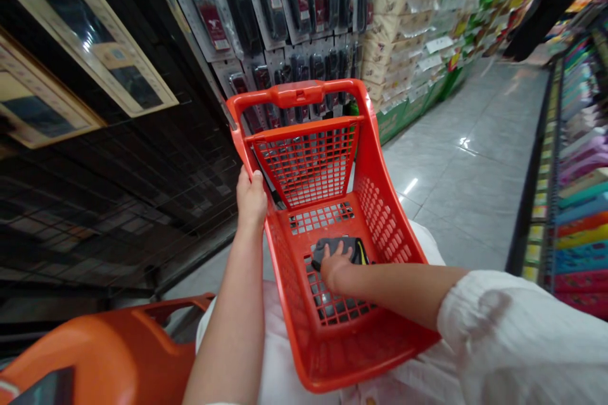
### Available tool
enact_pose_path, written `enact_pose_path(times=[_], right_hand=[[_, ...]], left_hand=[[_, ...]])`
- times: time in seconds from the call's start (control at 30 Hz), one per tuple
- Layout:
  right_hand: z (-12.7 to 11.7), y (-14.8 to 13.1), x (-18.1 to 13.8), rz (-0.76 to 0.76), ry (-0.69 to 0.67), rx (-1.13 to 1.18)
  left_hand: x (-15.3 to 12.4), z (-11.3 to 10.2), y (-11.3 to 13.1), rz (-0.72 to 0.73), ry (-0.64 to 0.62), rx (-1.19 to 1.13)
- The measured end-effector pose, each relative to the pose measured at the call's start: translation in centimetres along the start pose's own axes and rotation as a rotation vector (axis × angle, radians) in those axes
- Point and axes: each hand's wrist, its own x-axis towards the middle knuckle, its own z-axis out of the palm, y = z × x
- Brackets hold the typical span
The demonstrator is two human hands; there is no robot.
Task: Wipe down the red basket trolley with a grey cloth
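Note:
A red plastic shopping basket cart (327,367) with grid-patterned walls is right in front of me. My left hand (251,199) is closed round its left rim, thumb on top. Down inside the basket, my right hand (336,269) lies with fingers spread on a dark grey, soft-looking folded item (351,245) that has a yellow stripe at its right end. Its exact kind does not show, and my hand and forearm cover part of it. The cart's handle (299,95) is at the far end, above a slanted grid panel (313,161).
Packaged goods (294,0) hang on a rack behind the cart. Stacked cream packs (399,31) stand to their right. A grey tiled aisle (465,171) runs along the right, beside a shelf of colourful items (582,228). An orange plastic object (104,354) is close at lower left.

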Motion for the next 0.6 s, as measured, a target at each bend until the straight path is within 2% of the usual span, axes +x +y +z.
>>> enact_pose_path(times=[0.07,0.13,0.23,0.3,0.37,0.43,0.5,0.57,0.6], right_hand=[[1.5,-0.4,-2.3,-0.03,-0.065,-0.056],[1.4,0.0,-3.3,-0.159,-0.015,-0.097],[-1.4,1.2,-2.4,-0.311,0.093,-0.102],[-3.5,1.5,-1.3,-0.312,0.104,-0.097],[-4.4,1.1,-0.8,-0.318,0.082,-0.103],[-3.5,0.1,-1.6,-0.35,0.014,-0.119],[-1.2,-0.8,-3.0,-0.337,-0.107,-0.125],[1.5,-1.1,-4.1,-0.237,-0.217,-0.113],[2.5,-1.0,-4.3,-0.191,-0.231,-0.087]], left_hand=[[0.0,0.0,0.0,0.001,0.001,-0.004],[0.0,0.0,0.0,0.007,-0.001,-0.004],[0.0,0.0,0.1,0.004,0.009,0.02],[0.0,-0.1,0.2,-0.003,0.023,0.042],[0.0,-0.1,0.3,-0.005,0.036,0.051],[0.1,-0.1,0.3,-0.007,0.04,0.052],[0.1,-0.1,0.2,-0.005,0.038,0.051],[0.1,0.0,0.1,0.005,0.034,0.049],[0.1,-0.1,0.1,0.012,0.031,0.046]])
